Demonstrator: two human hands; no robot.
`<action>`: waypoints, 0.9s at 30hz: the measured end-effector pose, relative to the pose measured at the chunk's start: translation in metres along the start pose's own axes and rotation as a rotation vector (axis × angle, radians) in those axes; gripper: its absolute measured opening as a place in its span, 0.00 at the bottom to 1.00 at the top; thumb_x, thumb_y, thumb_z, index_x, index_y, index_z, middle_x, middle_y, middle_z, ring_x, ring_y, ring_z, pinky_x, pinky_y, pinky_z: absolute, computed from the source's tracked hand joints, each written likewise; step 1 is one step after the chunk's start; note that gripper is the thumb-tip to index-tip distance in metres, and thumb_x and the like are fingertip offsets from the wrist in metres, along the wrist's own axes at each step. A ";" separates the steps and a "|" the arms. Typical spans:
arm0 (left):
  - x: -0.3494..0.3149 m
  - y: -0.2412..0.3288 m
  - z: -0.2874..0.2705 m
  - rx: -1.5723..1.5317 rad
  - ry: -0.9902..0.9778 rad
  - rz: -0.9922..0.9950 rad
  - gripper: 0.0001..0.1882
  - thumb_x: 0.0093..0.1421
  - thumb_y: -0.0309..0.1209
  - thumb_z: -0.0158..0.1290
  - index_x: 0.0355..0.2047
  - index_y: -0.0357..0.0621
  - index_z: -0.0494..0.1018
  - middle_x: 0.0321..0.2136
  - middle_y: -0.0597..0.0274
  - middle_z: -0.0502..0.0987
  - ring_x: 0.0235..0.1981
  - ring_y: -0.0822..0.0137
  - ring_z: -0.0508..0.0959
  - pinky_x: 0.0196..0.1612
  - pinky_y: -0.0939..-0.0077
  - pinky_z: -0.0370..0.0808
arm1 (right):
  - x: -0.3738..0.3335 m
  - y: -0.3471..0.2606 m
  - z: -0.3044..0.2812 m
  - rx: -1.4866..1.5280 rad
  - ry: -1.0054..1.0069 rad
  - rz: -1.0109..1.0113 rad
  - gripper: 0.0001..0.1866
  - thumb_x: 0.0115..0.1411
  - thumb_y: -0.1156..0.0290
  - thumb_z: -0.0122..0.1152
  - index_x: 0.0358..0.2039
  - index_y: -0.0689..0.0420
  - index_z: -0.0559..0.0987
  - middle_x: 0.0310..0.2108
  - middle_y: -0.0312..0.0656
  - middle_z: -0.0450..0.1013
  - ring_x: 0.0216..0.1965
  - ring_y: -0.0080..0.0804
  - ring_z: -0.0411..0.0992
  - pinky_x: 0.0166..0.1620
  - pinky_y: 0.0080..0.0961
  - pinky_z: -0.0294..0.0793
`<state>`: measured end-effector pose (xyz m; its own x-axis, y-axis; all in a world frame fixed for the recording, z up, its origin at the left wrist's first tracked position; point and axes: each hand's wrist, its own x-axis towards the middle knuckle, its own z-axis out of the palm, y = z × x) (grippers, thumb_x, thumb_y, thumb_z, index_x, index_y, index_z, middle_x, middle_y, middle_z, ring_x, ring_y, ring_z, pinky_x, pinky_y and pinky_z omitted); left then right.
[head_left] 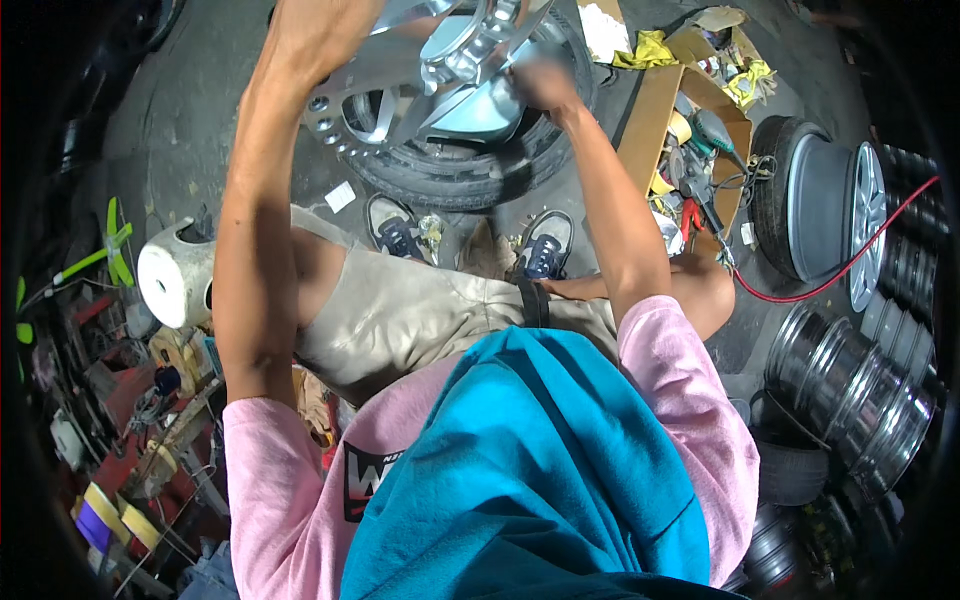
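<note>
Grey floor (190, 130), box (647, 122) near wheel (475, 112)

In front of you, the silver spoked metal wheel (465, 70) gleams mirror-smooth, while the round black rubber tyre (440, 190) looks matt and grooved. You have a dull brown rectangular cardboard box (640, 130). Your pink cloth shirt (695, 420) and the draped teal cloth (530, 450) look soft and matt. The silver cylindrical metal rims (850, 395) look polished; the thin red curved hose (800, 298) shines, though you can't easily tell plastic from rubber here.
</note>
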<state>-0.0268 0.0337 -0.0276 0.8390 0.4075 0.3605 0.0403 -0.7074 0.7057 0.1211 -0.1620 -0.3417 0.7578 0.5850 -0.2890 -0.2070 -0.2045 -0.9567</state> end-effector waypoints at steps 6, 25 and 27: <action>0.002 0.003 -0.007 -0.014 -0.044 -0.025 0.34 0.75 0.56 0.42 0.27 0.33 0.70 0.16 0.61 0.68 0.22 0.70 0.68 0.28 0.64 0.67 | -0.015 -0.014 -0.013 0.000 0.176 0.163 0.22 0.60 0.49 0.71 0.32 0.58 0.82 0.24 0.35 0.73 0.24 0.23 0.68 0.27 0.26 0.66; -0.003 0.007 -0.007 0.091 0.002 0.068 0.29 0.74 0.51 0.44 0.30 0.33 0.70 0.22 0.37 0.70 0.22 0.45 0.69 0.31 0.53 0.68 | 0.000 -0.144 -0.039 -0.330 0.516 -0.594 0.20 0.64 0.58 0.67 0.49 0.59 0.83 0.28 0.35 0.77 0.29 0.25 0.72 0.37 0.25 0.73; -0.005 0.004 -0.007 0.072 0.021 0.087 0.31 0.75 0.52 0.42 0.30 0.32 0.71 0.21 0.39 0.71 0.22 0.48 0.70 0.31 0.55 0.68 | -0.011 -0.144 -0.029 -0.285 0.509 -0.598 0.19 0.65 0.59 0.63 0.48 0.61 0.83 0.34 0.43 0.78 0.36 0.33 0.74 0.43 0.29 0.73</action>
<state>-0.0343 0.0330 -0.0226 0.8296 0.3539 0.4320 0.0069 -0.7801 0.6257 0.1606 -0.1620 -0.2000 0.8914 0.2459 0.3808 0.4314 -0.2025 -0.8791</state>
